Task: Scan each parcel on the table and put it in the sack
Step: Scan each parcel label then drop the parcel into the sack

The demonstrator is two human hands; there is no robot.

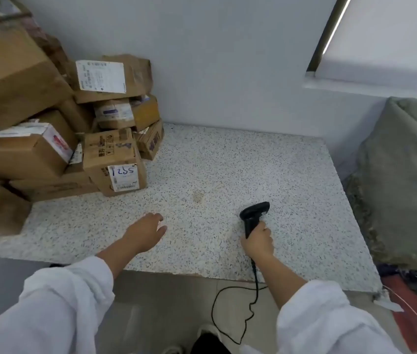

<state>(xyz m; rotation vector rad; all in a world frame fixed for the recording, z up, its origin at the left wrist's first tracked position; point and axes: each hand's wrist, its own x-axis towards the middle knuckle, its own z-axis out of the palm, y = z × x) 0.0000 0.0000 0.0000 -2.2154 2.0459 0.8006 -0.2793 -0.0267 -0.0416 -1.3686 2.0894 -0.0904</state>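
Gripping the black scanner (253, 215) by its handle, the right hand (258, 242) holds it upright over the speckled table (227, 162), its cable (227, 310) trailing off the near edge. The left hand (148, 231) hovers empty over the table, fingers relaxed, reaching toward the parcels (115, 162) piled at the left by the wall. The green sack (404, 180) slumps just beyond the table's right edge
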